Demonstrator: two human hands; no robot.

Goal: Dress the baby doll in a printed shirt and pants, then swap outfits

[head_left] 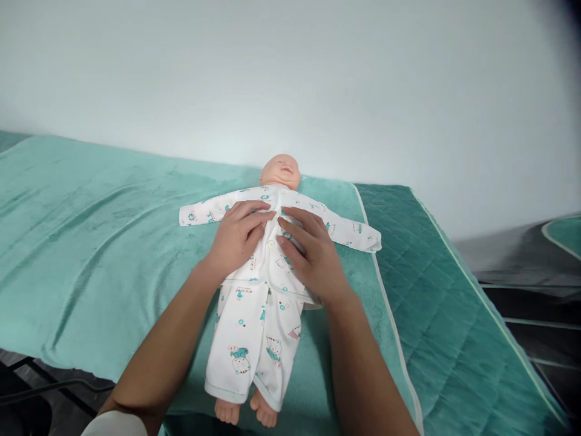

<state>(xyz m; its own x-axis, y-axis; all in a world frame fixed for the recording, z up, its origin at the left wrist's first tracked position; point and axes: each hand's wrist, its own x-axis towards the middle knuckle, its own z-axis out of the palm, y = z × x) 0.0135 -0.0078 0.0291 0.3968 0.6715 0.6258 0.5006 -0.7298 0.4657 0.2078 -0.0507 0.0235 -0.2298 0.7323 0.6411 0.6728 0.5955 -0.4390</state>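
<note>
A baby doll (280, 171) lies on its back, head toward the wall, arms spread out. It wears a white, printed button-front shirt (281, 266) and matching trousers (238, 342); its bare feet stick out at the near end. My left hand (238, 233) rests on the chest with its fingers curled in at the shirt's front opening, near an upper button. From the other side, my right hand (313, 248) has its fingertips at the same edge, thumb lower down. Both hands hold the cloth there; the exact pinch is partly hidden. Below them a pale button (271, 244) shows.
Under the doll is a smooth green blanket (113, 242) with folds at the left. A darker quilted green cover (436, 290) extends to the right. A pale wall (290, 79) stands behind. Metal bars (540, 324) show at the right, and a dark cable (59, 384) at lower left.
</note>
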